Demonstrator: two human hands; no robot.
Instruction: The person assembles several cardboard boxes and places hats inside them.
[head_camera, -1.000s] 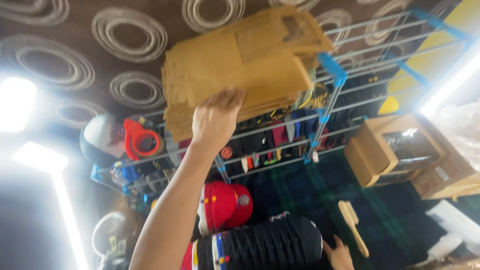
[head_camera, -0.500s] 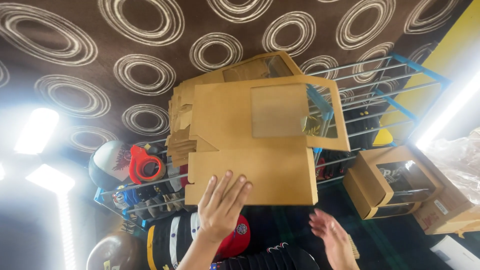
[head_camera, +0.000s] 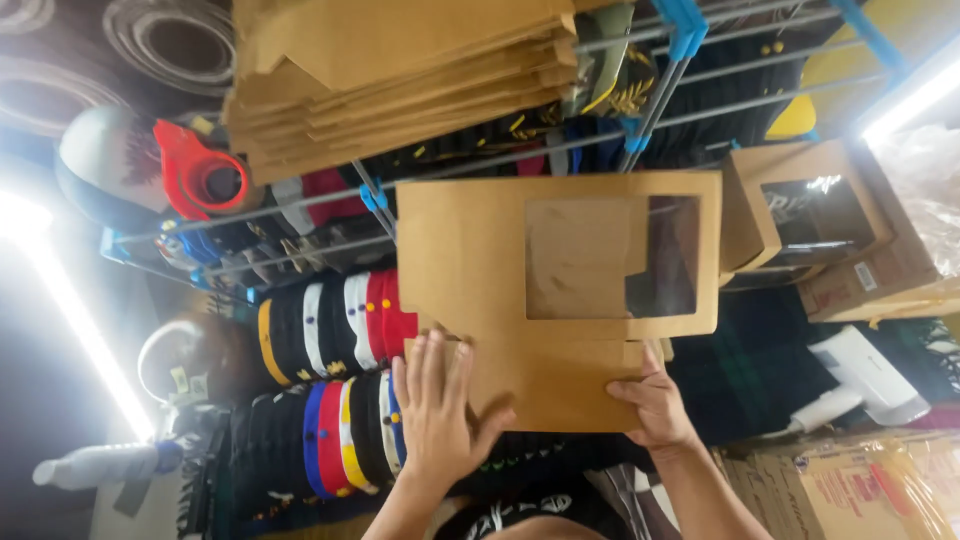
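Note:
I hold a flat brown cardboard box (head_camera: 470, 260) with a clear window in front of me. My left hand (head_camera: 435, 410) grips its lower left edge, fingers spread over the card. Its lower right corner is pinched by my right hand (head_camera: 655, 405). Above, a stack of the same flat brown boxes (head_camera: 400, 80) lies on a wire shelf (head_camera: 640, 110).
Rows of stacked caps (head_camera: 330, 320) in black, red, white and blue sit behind the box. Folded-up windowed boxes (head_camera: 810, 215) stand at the right. A red tape dispenser (head_camera: 200, 175) is at the left. More cardboard cartons (head_camera: 850, 485) are at the lower right.
One flat box has come down off the stack on the shelf. My right hand has risen and taken hold of it, and both hands now hold it lower, in front of the caps.

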